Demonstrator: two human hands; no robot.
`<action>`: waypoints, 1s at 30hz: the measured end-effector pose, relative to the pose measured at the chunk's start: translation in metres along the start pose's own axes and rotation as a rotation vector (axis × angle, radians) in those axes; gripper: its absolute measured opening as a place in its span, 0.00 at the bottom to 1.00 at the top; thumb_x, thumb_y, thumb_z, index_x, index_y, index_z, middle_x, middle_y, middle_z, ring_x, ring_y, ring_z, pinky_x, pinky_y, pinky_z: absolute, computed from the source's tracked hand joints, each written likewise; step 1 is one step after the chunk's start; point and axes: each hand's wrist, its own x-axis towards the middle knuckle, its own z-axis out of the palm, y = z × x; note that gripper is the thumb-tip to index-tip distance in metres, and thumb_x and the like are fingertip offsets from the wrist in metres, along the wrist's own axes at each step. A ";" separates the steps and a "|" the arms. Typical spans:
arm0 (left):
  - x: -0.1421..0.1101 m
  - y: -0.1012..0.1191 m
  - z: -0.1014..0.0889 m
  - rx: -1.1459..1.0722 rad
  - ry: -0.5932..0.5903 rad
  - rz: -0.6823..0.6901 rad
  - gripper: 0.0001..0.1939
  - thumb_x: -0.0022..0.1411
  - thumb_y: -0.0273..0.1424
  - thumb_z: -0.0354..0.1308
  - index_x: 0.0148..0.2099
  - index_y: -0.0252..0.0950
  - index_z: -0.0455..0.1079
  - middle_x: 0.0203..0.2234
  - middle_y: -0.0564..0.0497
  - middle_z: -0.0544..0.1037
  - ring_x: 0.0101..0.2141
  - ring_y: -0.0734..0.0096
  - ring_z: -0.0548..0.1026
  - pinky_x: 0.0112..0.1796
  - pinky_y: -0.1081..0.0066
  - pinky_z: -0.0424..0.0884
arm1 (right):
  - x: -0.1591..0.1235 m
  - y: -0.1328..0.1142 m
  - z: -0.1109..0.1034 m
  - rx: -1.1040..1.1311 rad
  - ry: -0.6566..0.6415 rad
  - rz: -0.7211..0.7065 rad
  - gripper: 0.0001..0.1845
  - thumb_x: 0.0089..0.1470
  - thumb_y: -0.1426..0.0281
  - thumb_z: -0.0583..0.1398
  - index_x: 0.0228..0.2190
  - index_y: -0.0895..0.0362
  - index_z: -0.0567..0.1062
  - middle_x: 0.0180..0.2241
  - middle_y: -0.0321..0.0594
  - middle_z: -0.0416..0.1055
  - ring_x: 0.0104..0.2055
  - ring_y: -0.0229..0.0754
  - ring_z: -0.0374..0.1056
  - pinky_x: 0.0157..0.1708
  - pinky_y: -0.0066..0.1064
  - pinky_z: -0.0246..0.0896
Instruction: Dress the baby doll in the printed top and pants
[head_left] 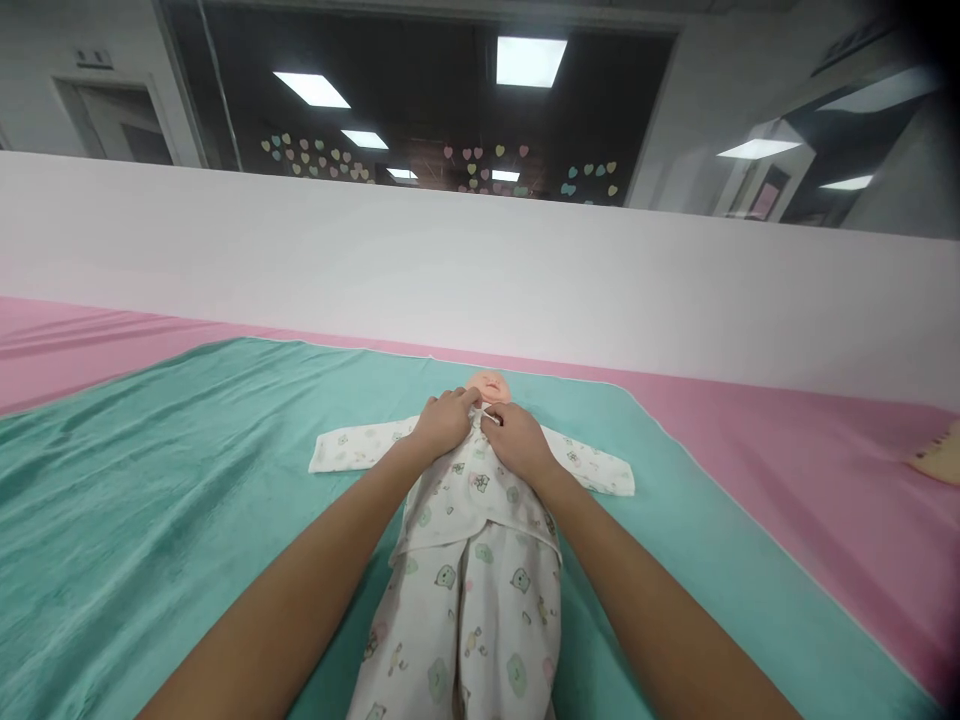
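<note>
A baby doll lies on its back, its head (490,386) at the far end and its legs toward me. It wears a white printed top (480,490) with both sleeves spread out sideways, and matching trousers (480,620). At the neckline, my left hand (448,420) has its fingers bent and closed on the collar of the top. My right hand (517,438) pinches the other side of the collar, close beside the left. The doll's own hands do not show beyond the cuffs. Exactly what the fingertips grip is partly hidden.
A teal blanket (225,480) lies under the doll, over a pink sheet (795,470). Behind stands a low white wall (450,270), with a dark window (435,100) above. A beige object (939,455) sits at the right edge.
</note>
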 end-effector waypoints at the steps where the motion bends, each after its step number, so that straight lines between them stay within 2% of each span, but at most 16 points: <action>1: 0.003 -0.002 0.001 -0.017 -0.003 0.001 0.14 0.54 0.21 0.44 0.40 0.41 0.63 0.36 0.48 0.70 0.37 0.60 0.67 0.36 0.63 0.61 | 0.000 -0.001 0.000 -0.005 0.005 -0.002 0.11 0.51 0.67 0.50 0.25 0.55 0.71 0.31 0.39 0.69 0.34 0.39 0.61 0.30 0.28 0.48; 5: 0.012 -0.008 0.002 -0.110 -0.020 0.021 0.16 0.48 0.17 0.44 0.36 0.40 0.63 0.35 0.49 0.68 0.37 0.62 0.66 0.35 0.65 0.63 | -0.001 -0.004 -0.001 -0.014 -0.014 -0.019 0.13 0.53 0.68 0.50 0.24 0.55 0.71 0.30 0.38 0.68 0.35 0.39 0.60 0.31 0.26 0.48; 12: 0.015 -0.013 0.003 -0.261 -0.015 0.063 0.16 0.42 0.16 0.43 0.31 0.38 0.62 0.35 0.51 0.66 0.37 0.67 0.67 0.38 0.66 0.64 | -0.002 -0.008 -0.001 -0.083 -0.028 0.044 0.16 0.53 0.69 0.49 0.18 0.55 0.69 0.21 0.36 0.64 0.24 0.37 0.54 0.24 0.27 0.41; 18: 0.011 -0.014 0.006 -0.320 0.044 0.097 0.13 0.44 0.17 0.42 0.29 0.37 0.63 0.32 0.51 0.67 0.35 0.68 0.67 0.38 0.67 0.64 | -0.003 -0.008 -0.001 -0.074 -0.010 0.035 0.15 0.54 0.67 0.48 0.23 0.53 0.72 0.26 0.37 0.66 0.27 0.38 0.58 0.25 0.27 0.44; 23: 0.004 -0.009 0.004 -0.333 0.103 0.146 0.09 0.48 0.20 0.44 0.23 0.37 0.60 0.29 0.52 0.67 0.30 0.71 0.66 0.34 0.70 0.64 | -0.001 -0.004 -0.002 0.041 -0.015 0.037 0.12 0.50 0.66 0.51 0.35 0.49 0.72 0.34 0.36 0.69 0.35 0.41 0.63 0.30 0.28 0.50; 26: 0.001 -0.009 0.004 -0.334 0.141 0.148 0.09 0.50 0.21 0.43 0.23 0.37 0.60 0.27 0.52 0.66 0.30 0.71 0.65 0.33 0.70 0.63 | -0.001 0.000 -0.007 0.137 -0.065 0.120 0.13 0.46 0.64 0.55 0.36 0.51 0.69 0.31 0.34 0.69 0.31 0.39 0.63 0.27 0.27 0.52; 30: -0.008 -0.011 0.002 -0.340 0.224 0.105 0.12 0.51 0.19 0.41 0.27 0.37 0.62 0.32 0.50 0.69 0.36 0.69 0.67 0.39 0.69 0.63 | 0.000 0.001 -0.016 0.299 -0.167 0.151 0.11 0.42 0.67 0.55 0.32 0.54 0.67 0.29 0.34 0.67 0.25 0.35 0.62 0.22 0.24 0.52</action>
